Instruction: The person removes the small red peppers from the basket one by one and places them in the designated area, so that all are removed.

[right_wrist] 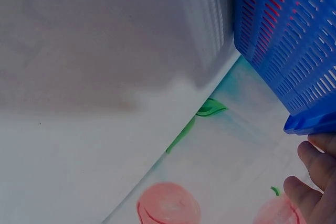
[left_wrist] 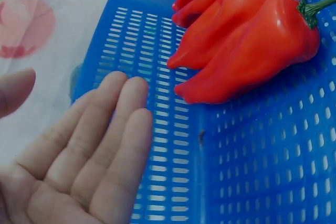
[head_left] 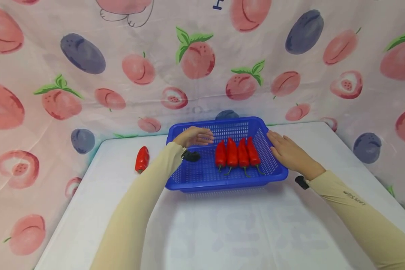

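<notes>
A blue plastic basket [head_left: 219, 184] with slotted walls sits on the white table. Several red chili peppers [head_left: 232, 154] lie side by side in its right half, green stems toward the near side. My left hand [head_left: 196, 137] hovers over the basket's left part, holding nothing. Its fingers [left_wrist: 128, 135] are extended and the thumb stands apart in the left wrist view, the fingertips short of the pepper tips. On the basket's right rim rests my right hand [head_left: 291, 153], fingers straight along it; in the right wrist view its fingertips [right_wrist: 310, 156] are right at the rim.
One more red chili pepper [head_left: 142, 160] lies on the table [head_left: 216, 228] left of the basket, beside my left forearm. A fruit-print cloth [head_left: 202, 93] hangs behind and around the table.
</notes>
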A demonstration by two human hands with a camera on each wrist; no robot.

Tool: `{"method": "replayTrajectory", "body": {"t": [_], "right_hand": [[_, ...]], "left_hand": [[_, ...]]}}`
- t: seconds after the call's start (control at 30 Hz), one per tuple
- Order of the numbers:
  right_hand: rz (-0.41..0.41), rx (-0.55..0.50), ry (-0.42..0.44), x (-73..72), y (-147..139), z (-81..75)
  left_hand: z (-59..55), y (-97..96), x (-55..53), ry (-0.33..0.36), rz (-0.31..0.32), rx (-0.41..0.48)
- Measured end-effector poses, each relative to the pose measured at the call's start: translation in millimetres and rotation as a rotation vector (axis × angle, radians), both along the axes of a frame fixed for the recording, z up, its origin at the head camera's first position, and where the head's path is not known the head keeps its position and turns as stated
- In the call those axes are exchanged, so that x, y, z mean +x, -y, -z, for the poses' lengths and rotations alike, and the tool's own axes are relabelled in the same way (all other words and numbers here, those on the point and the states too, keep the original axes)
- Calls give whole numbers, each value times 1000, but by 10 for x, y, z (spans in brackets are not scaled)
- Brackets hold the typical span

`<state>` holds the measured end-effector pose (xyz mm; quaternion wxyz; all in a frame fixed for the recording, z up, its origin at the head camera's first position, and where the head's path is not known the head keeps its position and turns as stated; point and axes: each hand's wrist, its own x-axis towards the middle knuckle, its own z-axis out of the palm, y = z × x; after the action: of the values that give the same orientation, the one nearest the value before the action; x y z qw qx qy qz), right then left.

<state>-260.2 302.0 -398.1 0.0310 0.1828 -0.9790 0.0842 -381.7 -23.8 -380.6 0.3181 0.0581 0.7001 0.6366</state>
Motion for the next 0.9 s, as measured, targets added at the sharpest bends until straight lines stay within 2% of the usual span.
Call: {"method": "replayTrajectory", "body": {"t": [0.2,0.47,0.73,0.9], "right_hand": [[4,0,9,17,16,-25],[3,-7,2,8,8,-17],[5,-8,18,-9,4,1],[8,-9,23,-1,17,-15]], "left_hand": [[106,-10,-36,94,-22,-38],[271,-119,-113,213,9,-89],[342,-172,-104,213,-10,-133],[371,-157,-108,283,-15,-128]]}}
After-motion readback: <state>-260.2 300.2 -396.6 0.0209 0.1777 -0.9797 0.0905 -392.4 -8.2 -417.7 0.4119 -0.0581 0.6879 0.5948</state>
